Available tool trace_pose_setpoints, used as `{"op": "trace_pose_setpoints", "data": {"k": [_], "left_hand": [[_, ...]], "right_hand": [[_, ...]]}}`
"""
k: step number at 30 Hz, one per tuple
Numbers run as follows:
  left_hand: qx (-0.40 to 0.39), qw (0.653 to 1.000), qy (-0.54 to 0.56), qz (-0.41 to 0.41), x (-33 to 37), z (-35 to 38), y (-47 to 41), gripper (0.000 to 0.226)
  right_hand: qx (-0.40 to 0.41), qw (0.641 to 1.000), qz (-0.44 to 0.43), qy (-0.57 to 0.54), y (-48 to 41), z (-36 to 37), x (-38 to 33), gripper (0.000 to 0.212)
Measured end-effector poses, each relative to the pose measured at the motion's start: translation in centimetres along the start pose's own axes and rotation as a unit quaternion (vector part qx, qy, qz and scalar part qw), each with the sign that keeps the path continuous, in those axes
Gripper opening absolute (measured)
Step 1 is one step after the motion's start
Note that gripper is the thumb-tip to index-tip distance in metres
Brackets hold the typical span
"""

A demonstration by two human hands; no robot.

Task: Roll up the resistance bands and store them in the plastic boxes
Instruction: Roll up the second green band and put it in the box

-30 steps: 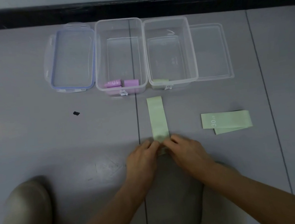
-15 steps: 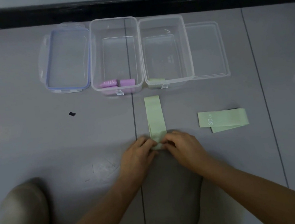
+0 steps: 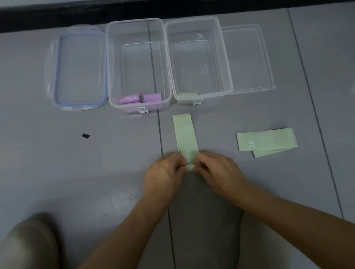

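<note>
A light green resistance band (image 3: 185, 135) lies flat on the grey floor, stretching away from me toward the boxes. My left hand (image 3: 165, 175) and my right hand (image 3: 216, 169) pinch its near end, which is curled into a small roll between the fingertips. Two clear plastic boxes stand behind it. The left box (image 3: 112, 75) holds two rolled purple bands (image 3: 139, 98). Inside the right box (image 3: 227, 62), one rolled green band (image 3: 188, 94) sits at the near wall. To the right on the floor lies another flat green band (image 3: 268, 142) marked 30 LB.
A blue-edged lid (image 3: 77, 70) lies left of the boxes and a clear lid (image 3: 248, 57) right of them. A small black scrap (image 3: 86, 136) sits on the floor at the left. My knees fill the lower frame. A black strip runs along the wall behind.
Both hands have rolled the near end of the green band forward, so the flat part is a little shorter. The boxes and the other band have not moved.
</note>
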State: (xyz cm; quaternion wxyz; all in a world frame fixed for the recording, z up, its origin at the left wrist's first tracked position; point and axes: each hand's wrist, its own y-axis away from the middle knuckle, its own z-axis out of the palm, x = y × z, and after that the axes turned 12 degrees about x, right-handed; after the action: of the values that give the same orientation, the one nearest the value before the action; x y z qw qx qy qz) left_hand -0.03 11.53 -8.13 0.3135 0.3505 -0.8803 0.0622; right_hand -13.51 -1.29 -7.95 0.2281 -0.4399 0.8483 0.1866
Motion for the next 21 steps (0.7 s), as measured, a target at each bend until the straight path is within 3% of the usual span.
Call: {"op": "trace_pose_setpoints", "data": {"k": [3, 9, 13, 17, 21], "left_hand": [[0.005, 0.999, -0.035, 0.008, 0.1, 0.0, -0.7, 0.008], [0.034, 0.992, -0.032, 0.114, -0.3, 0.4, 0.2, 0.026], [0.023, 0.994, -0.05, 0.091, -0.1, 0.3, -0.2, 0.03], [-0.01, 0.996, -0.065, 0.055, 0.3, -0.2, -1.3, 0.015], [-0.02, 0.997, -0.06, 0.036, 0.6, -0.3, -2.0, 0.016]], "right_hand": [[-0.008, 1.0, 0.019, -0.004, -1.0, -0.1, 0.1, 0.005], [-0.02, 0.999, 0.032, -0.005, -1.3, 0.0, 0.0, 0.006], [-0.002, 1.0, 0.0, 0.024, -0.7, 0.0, -0.3, 0.009], [0.008, 0.994, -0.048, 0.097, -0.8, -0.1, -0.3, 0.017], [-0.013, 0.993, -0.042, 0.108, -1.2, -0.5, -0.2, 0.023]]}}
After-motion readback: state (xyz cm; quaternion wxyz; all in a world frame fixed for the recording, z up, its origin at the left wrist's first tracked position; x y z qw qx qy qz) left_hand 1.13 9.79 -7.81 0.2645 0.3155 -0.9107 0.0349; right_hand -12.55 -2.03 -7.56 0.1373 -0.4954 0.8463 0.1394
